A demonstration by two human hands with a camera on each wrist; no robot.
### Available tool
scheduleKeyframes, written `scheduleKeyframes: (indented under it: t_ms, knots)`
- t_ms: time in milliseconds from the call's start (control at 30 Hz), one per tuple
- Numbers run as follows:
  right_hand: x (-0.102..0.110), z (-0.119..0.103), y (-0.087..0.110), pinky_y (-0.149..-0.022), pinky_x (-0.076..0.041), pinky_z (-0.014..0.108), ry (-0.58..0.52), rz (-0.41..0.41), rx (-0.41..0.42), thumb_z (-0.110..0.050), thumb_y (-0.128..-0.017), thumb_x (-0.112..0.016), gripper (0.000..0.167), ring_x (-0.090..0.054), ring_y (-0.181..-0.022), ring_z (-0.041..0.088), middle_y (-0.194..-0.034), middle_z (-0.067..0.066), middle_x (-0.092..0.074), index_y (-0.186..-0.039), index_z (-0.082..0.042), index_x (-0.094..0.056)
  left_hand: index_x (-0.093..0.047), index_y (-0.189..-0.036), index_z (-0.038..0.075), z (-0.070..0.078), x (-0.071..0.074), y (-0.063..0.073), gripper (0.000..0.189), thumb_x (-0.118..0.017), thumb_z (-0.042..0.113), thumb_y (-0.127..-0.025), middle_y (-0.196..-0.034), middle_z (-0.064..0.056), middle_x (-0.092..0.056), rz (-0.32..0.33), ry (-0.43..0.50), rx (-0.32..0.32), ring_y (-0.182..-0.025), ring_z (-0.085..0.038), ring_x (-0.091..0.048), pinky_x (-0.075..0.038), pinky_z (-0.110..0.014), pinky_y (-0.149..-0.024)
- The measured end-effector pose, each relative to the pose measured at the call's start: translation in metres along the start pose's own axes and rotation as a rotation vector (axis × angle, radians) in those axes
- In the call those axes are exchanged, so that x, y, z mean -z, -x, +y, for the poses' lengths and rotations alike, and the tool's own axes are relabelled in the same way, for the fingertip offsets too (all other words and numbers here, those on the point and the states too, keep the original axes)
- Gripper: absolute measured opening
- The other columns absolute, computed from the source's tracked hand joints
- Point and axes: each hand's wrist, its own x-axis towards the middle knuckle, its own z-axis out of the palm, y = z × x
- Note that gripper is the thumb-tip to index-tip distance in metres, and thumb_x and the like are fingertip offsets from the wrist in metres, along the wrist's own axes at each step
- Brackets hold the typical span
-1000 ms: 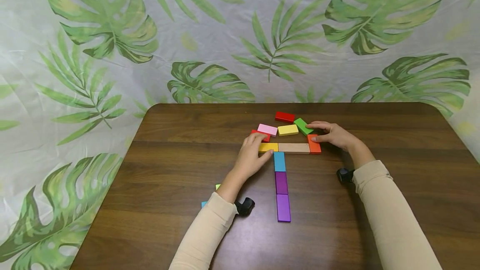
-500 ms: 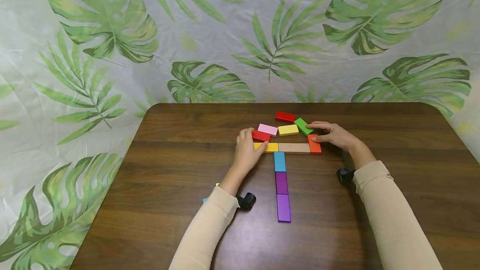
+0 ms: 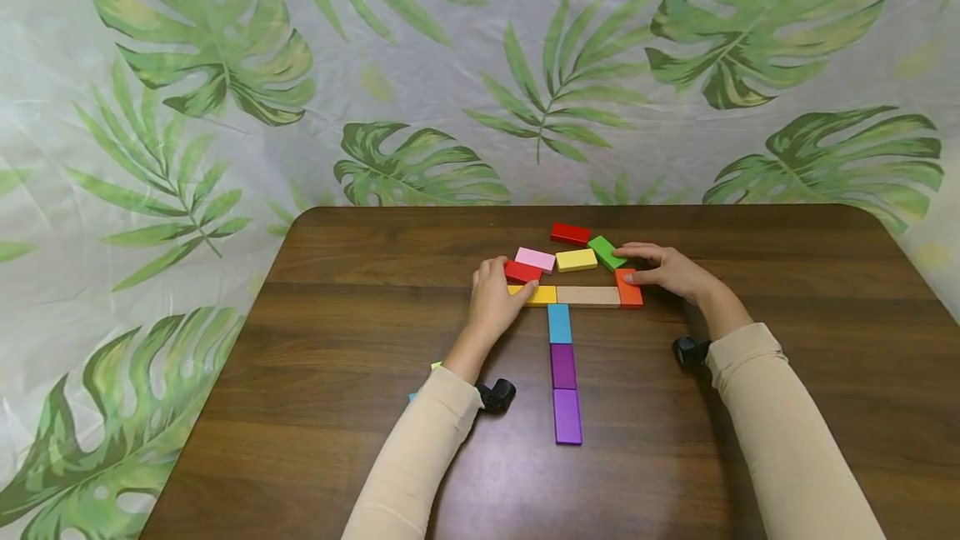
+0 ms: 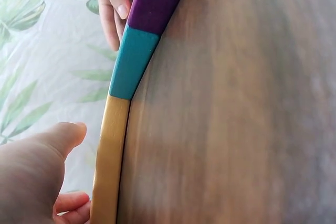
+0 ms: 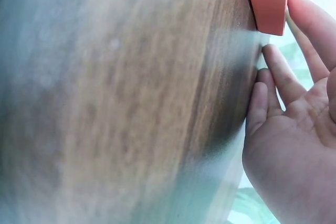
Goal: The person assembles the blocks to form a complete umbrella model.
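In the head view my left hand [image 3: 491, 300] rests round the left end of a yellow-orange block [image 3: 543, 296], its thumb over the block and its index finger beside a red block [image 3: 522, 272]. The thumb stands apart from the yellow-orange block in the left wrist view. My right hand [image 3: 671, 273] has its thumb against an orange block [image 3: 628, 288] and its index fingertip at a green block [image 3: 606, 252]. Between the two end blocks lies a plain wooden block [image 3: 588, 296]. A blue block [image 3: 559, 323], a dark purple block [image 3: 563, 366] and a violet block [image 3: 567, 416] run down from the row.
Behind the row lie a pink block [image 3: 535, 259], a pale yellow block [image 3: 576, 260] and another red block [image 3: 570, 233]. Small light-green and blue pieces peek out beside the left sleeve [image 3: 420, 448]. All lie on a brown wooden table [image 3: 360, 273] before a leaf-print cloth [image 3: 420, 65].
My left hand has moved left along the yellow-orange block, uncovering more of the red block beside it. Then it barely shifts. The right hand stays in place.
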Motion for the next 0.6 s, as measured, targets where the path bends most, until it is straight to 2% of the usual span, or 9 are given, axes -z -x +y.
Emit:
scheduleKeyframes:
  t_ms: [300, 600]
  knots:
    - [-0.0012, -0.0005, 0.0010, -0.100, -0.011, 0.057, -0.005, -0.007, 0.002, -0.020, -0.083, -0.065, 0.054, -0.010, -0.131, 0.039, -0.143, 0.018, -0.023, -0.131, -0.004, -0.046, -0.050, -0.122, -0.002, 0.0046, -0.0024, -0.0042, 0.061, -0.063, 0.040, -0.081, -0.119, -0.014, -0.048, -0.012, -0.107, -0.013, -0.109, -0.027, -0.041, -0.038, -0.034, -0.090]
    - [-0.0006, -0.0003, 0.0023, -0.100, -0.011, 0.057, -0.004, -0.007, 0.003, -0.020, -0.084, -0.064, 0.053, -0.010, -0.131, 0.040, -0.143, 0.019, -0.022, -0.131, -0.004, -0.045, -0.050, -0.122, -0.003, 0.0050, -0.0028, -0.0090, 0.062, -0.065, 0.039, -0.080, -0.117, -0.015, -0.049, 0.009, -0.154, -0.038, -0.106, -0.028, -0.042, -0.037, -0.034, -0.089]
